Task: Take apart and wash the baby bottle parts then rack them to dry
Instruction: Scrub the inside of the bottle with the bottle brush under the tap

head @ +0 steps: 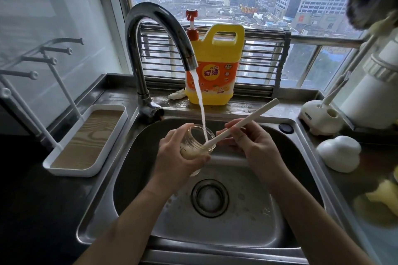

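Observation:
Over the steel sink [133, 178], my left hand [176, 157] grips a clear glass baby bottle [199, 143], tilted with its mouth facing up and right. Water from the curved faucet [150, 34] streams straight into the bottle's mouth. My right hand [252, 144] pinches the long white handle of a bottle brush [243, 121], whose head sits inside the bottle and is mostly hidden. The handle slants up to the right.
A white drying rack [71, 146] with pegs and a tray stands left of the sink. A yellow dish soap jug [215, 66] sits behind the faucet. At the right are a white brush holder [318, 117], a white rounded object [338, 153] and a yellow sponge [383, 198].

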